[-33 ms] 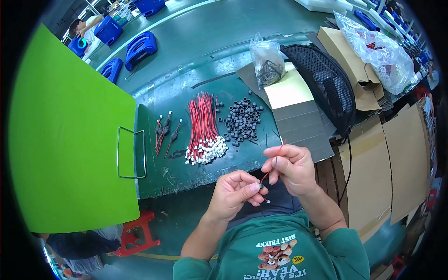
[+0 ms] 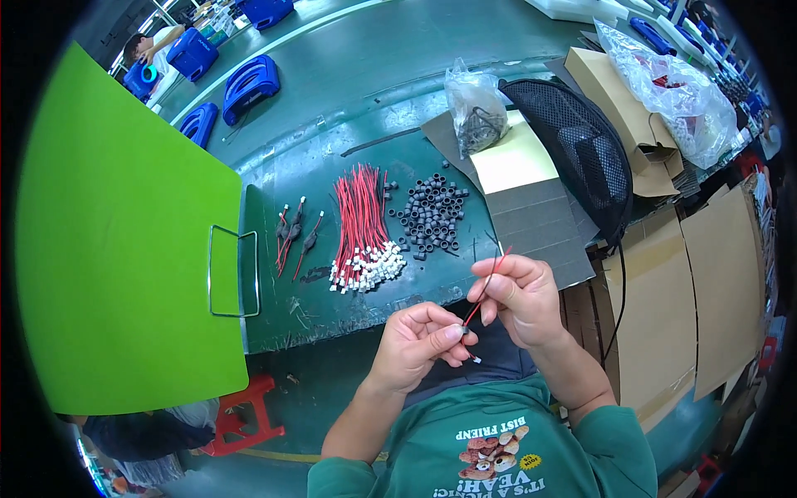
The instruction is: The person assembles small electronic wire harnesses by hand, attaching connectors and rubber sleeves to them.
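My left hand [image 2: 422,342] pinches a red-and-black cable [image 2: 472,314] where a small black ring [image 2: 465,330] sits around it; a white plug hangs below the fingers. Higher up, the thumb and forefinger of my right hand [image 2: 525,300] grip the same cable's wires, whose free ends stick out above the fingertips. Ahead on the table lies a bundle of red-and-black cables [image 2: 361,207], their white plugs [image 2: 365,267] toward me. Right of it is a heap of short black rings [image 2: 432,214]. Several cables with dark lumps [image 2: 290,228] lie to the left.
A green panel [image 2: 133,241] with a wire handle stands along the left. Cardboard [image 2: 535,216], a clear bag [image 2: 477,108] and a black mesh bag [image 2: 577,145] cover the table's right side. A red stool [image 2: 249,419] is below left; a person [image 2: 158,50] sits far left.
My right fingers have shifted slightly along the cable. The red and black wires now run straighter, with more of their ends showing above the fingertips. My left hand stays put.
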Tool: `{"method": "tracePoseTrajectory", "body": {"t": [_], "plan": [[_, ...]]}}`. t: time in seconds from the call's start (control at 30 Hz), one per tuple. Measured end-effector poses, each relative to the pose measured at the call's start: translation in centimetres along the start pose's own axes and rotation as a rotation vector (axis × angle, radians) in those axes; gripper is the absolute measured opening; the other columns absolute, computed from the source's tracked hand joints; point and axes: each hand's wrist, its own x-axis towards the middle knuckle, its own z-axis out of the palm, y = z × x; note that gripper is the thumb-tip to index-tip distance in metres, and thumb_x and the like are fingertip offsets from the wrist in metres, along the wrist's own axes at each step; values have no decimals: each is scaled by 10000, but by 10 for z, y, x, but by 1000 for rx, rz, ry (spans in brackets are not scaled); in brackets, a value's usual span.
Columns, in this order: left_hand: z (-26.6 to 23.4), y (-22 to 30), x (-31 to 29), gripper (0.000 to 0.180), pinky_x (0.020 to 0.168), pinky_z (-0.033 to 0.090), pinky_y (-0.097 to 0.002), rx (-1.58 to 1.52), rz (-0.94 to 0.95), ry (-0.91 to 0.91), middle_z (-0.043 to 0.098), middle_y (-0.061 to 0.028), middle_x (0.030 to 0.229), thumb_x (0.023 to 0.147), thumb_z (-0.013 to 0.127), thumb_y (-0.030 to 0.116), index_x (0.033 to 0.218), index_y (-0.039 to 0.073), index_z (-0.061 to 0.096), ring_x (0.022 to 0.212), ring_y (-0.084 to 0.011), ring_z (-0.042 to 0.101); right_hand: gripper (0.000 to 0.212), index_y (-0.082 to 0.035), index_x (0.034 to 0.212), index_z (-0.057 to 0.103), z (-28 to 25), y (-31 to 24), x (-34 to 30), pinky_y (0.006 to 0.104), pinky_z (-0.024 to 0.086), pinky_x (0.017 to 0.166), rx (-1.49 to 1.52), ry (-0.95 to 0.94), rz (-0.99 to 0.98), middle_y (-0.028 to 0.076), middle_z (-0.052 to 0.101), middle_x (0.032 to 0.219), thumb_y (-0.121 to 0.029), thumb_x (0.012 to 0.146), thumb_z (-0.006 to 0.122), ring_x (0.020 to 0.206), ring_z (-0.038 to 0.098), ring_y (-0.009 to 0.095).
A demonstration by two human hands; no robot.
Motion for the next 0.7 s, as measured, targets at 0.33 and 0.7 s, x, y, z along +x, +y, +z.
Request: {"method": "tracePoseTrajectory", "body": {"t": [0.33, 0.7], "plan": [[-2, 0, 2, 90, 535, 528, -220, -79, 2, 31, 631, -167, 819, 829, 565, 55, 887, -14, 560, 622, -130, 628, 312, 28, 1154, 498, 3, 6, 2, 192, 485, 540, 20, -27, -102, 143, 638, 864, -140, 891, 489, 567, 581, 86], [-4, -9, 1, 100, 550, 531, -222, -158, -28, 1, 630, -160, 823, 847, 543, 70, 905, -11, 552, 634, -131, 631, 249, 37, 1080, 554, -2, 10, 3, 180, 447, 501, -99, 34, -194, 126, 634, 823, -85, 866, 516, 553, 553, 72]]}}
